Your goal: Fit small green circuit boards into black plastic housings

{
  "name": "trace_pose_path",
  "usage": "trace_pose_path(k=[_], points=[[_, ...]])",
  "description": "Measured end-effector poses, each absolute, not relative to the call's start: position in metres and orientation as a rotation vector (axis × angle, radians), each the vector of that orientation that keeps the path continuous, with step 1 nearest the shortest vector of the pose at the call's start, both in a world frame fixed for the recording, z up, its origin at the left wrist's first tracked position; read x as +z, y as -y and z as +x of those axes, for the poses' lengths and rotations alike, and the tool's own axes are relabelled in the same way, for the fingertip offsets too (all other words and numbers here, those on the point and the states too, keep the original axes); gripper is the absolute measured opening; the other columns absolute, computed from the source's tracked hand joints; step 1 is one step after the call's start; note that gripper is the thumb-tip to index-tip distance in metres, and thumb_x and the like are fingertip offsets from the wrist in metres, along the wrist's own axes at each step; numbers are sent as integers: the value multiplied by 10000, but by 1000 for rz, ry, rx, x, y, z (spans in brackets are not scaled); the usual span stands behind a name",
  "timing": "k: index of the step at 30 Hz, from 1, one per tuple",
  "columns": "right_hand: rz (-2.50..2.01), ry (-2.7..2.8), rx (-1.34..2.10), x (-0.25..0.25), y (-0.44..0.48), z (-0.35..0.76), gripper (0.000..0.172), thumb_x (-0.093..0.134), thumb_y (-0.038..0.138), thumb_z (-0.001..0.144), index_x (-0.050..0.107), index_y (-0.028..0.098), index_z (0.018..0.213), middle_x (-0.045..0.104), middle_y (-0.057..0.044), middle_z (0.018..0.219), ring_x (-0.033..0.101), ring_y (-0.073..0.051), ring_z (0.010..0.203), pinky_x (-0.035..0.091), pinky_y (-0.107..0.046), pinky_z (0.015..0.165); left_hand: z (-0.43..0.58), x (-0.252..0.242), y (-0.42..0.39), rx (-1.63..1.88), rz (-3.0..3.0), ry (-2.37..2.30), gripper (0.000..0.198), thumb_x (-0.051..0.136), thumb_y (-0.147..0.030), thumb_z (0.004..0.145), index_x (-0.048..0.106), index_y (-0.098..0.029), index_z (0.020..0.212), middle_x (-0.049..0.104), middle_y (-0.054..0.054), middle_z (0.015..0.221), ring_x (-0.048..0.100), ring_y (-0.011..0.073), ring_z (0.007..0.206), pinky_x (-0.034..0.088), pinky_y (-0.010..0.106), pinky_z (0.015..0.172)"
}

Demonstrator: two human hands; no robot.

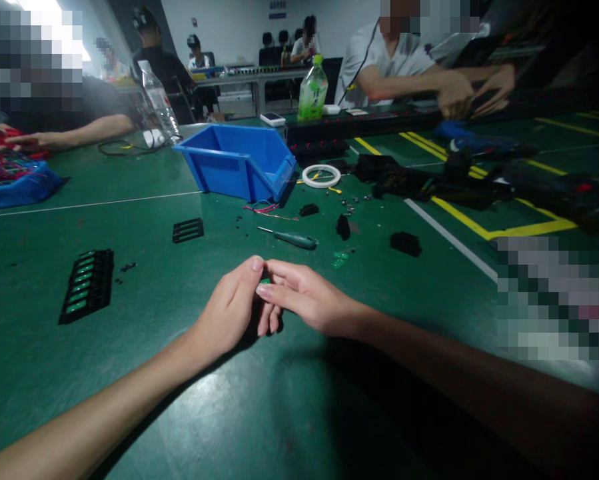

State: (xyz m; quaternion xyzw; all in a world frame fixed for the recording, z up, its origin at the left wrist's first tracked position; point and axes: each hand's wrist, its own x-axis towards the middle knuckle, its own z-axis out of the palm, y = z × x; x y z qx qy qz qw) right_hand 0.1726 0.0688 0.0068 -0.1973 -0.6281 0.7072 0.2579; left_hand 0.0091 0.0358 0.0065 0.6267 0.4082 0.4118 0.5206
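My left hand and my right hand meet over the green table. Between their fingertips is a small green circuit board with something black beside it; the fingers hide most of it. Just beyond them lies a screwdriver with a green handle, its tip to the left. Small green boards rest to the right of it. Off to the left, a black tray holds several green boards in a row. A black slotted frame lies flat farther back.
A blue bin stands behind the screwdriver. Near it are a white tape roll, loose screws and black plastic parts. A green-labelled bottle and a clear bottle stand farther back. Co-workers sit across and at left.
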Motion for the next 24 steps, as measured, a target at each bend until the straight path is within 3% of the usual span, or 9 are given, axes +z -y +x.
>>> trace_pose_path(k=[11, 17, 24], points=[[-524, 1679, 1935, 6, -69, 173, 229, 496, 227, 1053, 541, 114, 1246, 696, -33, 807, 718, -134, 671, 547, -219, 589, 7, 6, -36, 969, 1482, -997, 513, 273, -484, 1115, 558, -173, 822, 594, -27, 503, 586, 114, 482, 483, 236, 578], [-523, 1657, 1946, 3, -69, 173, 215, 517, 254, 1051, 557, 128, 1221, 707, -44, 828, 715, -143, 719, 561, -235, 619, 7, 5, -35, 960, 1497, -1027, 530, 285, -543, 1096, 536, -171, 814, 621, -19, 538, 505, 89, 407, 391, 210, 453], [-486, 1623, 1937, 2, -68, 173, 188, 538, 249, 1046, 574, 124, 1182, 686, -30, 836, 684, -121, 709, 571, -236, 653, 8, 5, -36, 958, 1550, -1075, 533, 277, -531, 1102, 528, -177, 792, 603, -22, 527, 498, 89, 440, 375, 205, 465]])
